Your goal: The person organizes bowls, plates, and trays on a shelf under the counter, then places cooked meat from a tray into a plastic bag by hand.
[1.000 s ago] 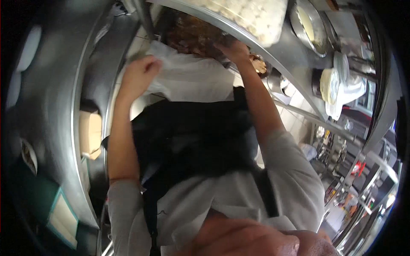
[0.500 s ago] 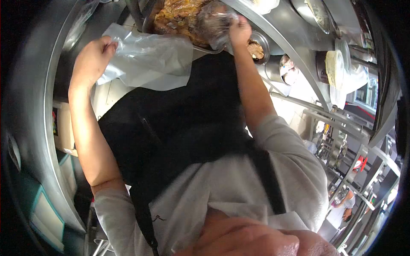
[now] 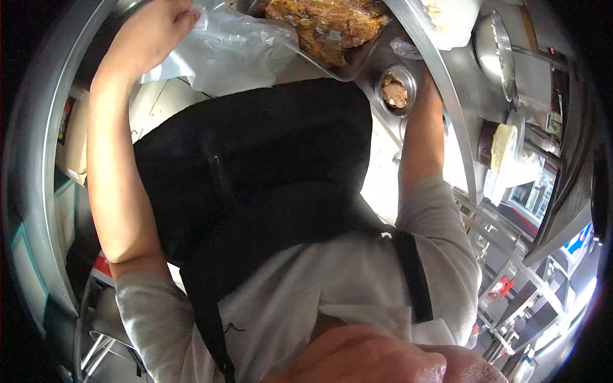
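My left hand (image 3: 156,32) is closed on a translucent plastic bag (image 3: 239,54), which hangs limp to its right, beside a metal tray (image 3: 351,73). Chunky orange-brown food (image 3: 332,29) fills the tray, with shiny clear plastic over it. My right hand (image 3: 429,92) reaches under the curved metal shelf edge, in shadow; its fingers are hidden. Close to it lies a small crumpled piece of clear plastic (image 3: 405,48). Just left of my right wrist stands a round metal bowl (image 3: 410,76) holding pale brown pieces of food (image 3: 394,92).
A curved metal shelf edge (image 3: 450,83) runs above my right arm. On that shelf are a metal bowl (image 3: 495,54) and a dark-sided container with a pale yellow top (image 3: 501,147). Metal racks (image 3: 511,268) stand at the right, and a cardboard box (image 3: 73,143) is at the left.
My right hand has left the dark, plastic-covered bundle over the tray and moved right under the shelf edge; that bundle no longer shows. My left hand keeps the bag, higher in view.
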### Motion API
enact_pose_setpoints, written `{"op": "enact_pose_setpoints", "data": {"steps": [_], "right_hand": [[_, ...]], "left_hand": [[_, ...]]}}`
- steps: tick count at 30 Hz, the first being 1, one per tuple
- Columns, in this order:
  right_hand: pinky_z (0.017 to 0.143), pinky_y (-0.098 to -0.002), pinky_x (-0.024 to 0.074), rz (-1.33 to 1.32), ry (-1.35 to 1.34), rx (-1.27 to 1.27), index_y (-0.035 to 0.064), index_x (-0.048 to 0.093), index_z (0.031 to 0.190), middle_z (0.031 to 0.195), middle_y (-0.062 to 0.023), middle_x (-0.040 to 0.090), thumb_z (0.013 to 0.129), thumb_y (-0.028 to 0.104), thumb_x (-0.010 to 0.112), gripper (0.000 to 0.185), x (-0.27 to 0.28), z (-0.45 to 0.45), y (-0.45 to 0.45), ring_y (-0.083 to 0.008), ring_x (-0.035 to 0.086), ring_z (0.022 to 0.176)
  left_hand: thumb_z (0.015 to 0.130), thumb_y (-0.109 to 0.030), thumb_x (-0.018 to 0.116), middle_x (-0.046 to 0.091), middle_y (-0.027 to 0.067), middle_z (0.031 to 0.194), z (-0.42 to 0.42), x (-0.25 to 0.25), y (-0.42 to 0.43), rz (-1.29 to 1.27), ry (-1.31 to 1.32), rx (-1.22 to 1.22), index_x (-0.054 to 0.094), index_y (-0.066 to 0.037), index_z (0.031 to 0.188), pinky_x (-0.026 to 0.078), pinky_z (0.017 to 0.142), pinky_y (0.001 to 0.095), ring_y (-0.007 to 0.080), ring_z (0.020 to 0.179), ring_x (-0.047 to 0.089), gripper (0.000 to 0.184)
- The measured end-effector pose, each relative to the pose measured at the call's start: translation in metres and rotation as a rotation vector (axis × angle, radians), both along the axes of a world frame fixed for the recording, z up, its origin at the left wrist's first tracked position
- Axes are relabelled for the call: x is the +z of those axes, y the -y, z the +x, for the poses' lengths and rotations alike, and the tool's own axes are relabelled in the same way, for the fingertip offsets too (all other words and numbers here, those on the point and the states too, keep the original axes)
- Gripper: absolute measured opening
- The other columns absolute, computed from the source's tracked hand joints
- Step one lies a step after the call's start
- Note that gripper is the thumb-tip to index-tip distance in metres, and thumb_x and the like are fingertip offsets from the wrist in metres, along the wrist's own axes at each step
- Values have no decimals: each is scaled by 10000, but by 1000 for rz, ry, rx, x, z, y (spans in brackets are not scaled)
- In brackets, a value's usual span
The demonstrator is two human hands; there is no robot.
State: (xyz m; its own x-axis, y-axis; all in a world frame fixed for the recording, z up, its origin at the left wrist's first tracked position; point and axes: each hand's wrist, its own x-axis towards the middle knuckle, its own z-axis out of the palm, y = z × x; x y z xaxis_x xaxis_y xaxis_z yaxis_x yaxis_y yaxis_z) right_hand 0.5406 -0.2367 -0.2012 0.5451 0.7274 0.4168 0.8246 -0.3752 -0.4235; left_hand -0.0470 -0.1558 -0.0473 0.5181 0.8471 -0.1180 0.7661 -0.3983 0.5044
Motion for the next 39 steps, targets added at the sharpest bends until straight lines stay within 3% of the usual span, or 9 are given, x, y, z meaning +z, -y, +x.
{"op": "enact_pose_setpoints", "data": {"steps": [8,11,16,21,25,28,32,36,39], "right_hand": [[939,-370,497,-116,210,-27,-1,686,1159,1095,-148,715,966,219,613,301,9,30,19,-291,657,1053],[949,-371,496,5,404,0,-2,688,1161,1099,-145,715,977,227,603,306,7,25,38,-292,655,1069],[672,-304,569,144,-851,355,-11,697,1071,919,-127,717,988,152,594,210,32,-176,46,-186,702,806],[849,-357,584,-186,-1486,879,-15,572,1308,1183,-174,678,1030,243,545,380,87,-363,-13,-245,696,1029],[912,-358,523,-182,-1580,713,37,651,1245,1125,-114,688,977,369,652,426,97,-401,-49,-198,632,1065],[1024,-321,487,-429,-1622,934,119,449,1491,1468,-193,506,973,314,646,587,90,-389,-64,-267,590,1241],[881,-425,566,147,-1832,857,-15,550,1237,1160,-176,654,1020,253,525,346,40,-354,-66,-306,664,1076],[1005,-528,489,352,-2125,417,-24,516,1114,1210,-189,583,991,161,502,223,44,-294,-75,-337,588,1145],[774,-363,541,365,-2096,393,28,552,945,855,-84,588,956,118,525,95,95,-279,-66,-221,612,820]], "left_hand": [[961,-268,581,561,185,706,-8,-6,0,165,139,9,593,29,900,445,685,398,262,641,504,303],[877,-320,691,744,164,911,11,35,12,63,-59,166,759,-31,938,534,757,396,233,795,696,303],[794,-84,713,726,167,791,32,45,31,235,108,301,746,0,886,535,695,397,247,676,682,129],[799,-48,707,741,123,841,52,45,22,-240,308,368,741,2,921,538,746,369,230,747,679,137],[826,-42,677,718,112,874,36,25,26,-253,468,135,710,7,947,528,801,317,185,824,662,134],[843,-90,717,712,65,898,12,8,7,-373,517,120,706,-33,958,522,782,300,166,821,651,129],[851,-239,673,514,50,660,-37,-44,-29,-103,391,244,557,-32,769,431,629,344,105,651,477,251],[819,-280,677,617,118,699,-62,-30,-26,112,-69,373,609,-36,818,480,666,409,224,674,598,253],[827,-373,676,737,149,965,-59,-28,-21,154,-308,599,699,-108,991,552,859,455,328,966,711,312]]}}
